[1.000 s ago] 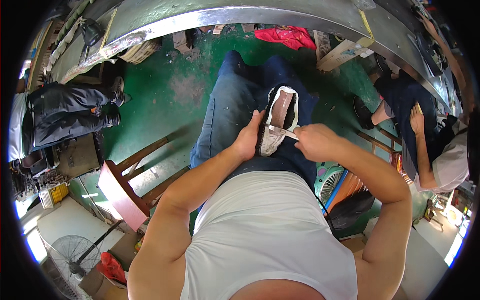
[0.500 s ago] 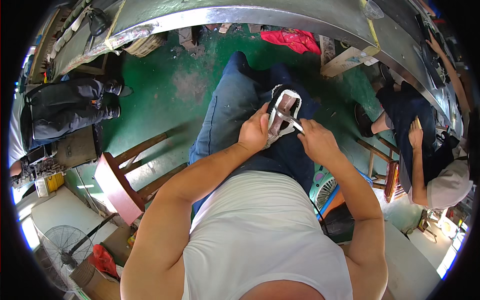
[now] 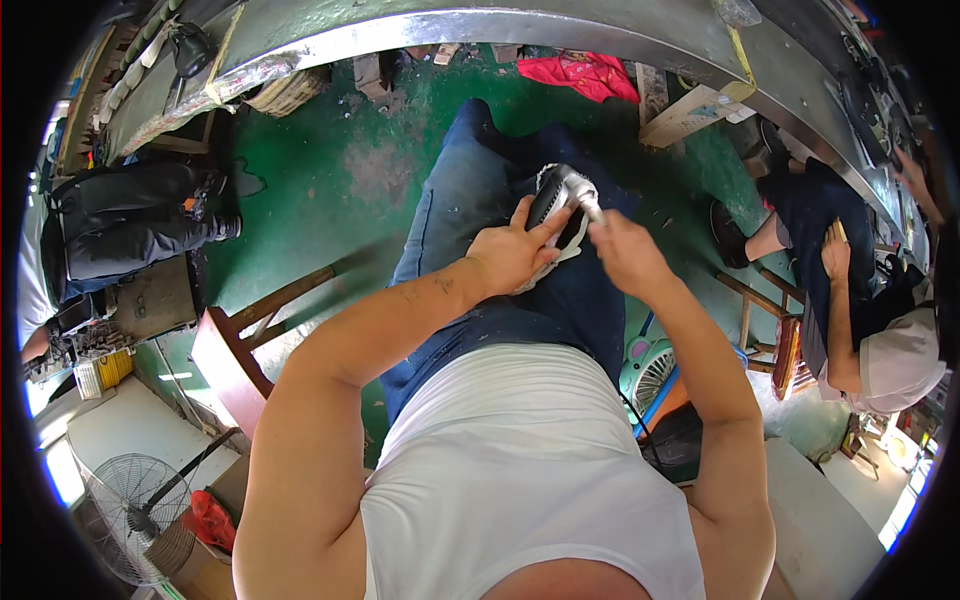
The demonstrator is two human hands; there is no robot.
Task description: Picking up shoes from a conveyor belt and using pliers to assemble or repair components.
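A black shoe upper [image 3: 543, 207] with a white lining edge is tilted on its side over my lap. My left hand [image 3: 510, 252] grips it from the near left, fingers spread along its side. My right hand [image 3: 632, 258], slightly blurred, is closed round the handle of metal lasting pincers [image 3: 577, 190]. Their broad shiny head rests at or just above the upper's far right edge; I cannot tell whether it touches. The brown inner sole is turned out of sight. Beneath lie my blue trousers [image 3: 440, 215].
A long metal-edged workbench [image 3: 400, 30] curves across the far side. On the left are a wooden stool [image 3: 225, 370] and a standing fan [image 3: 135, 510]. A green fan [image 3: 648, 368] stands by my right hip. Co-workers sit at right [image 3: 835, 290] and stand at left [image 3: 130, 220].
The shoe upper has been turned so its black side faces up. My left hand has shifted over it, and the pincers' head has moved farther up toward its far end.
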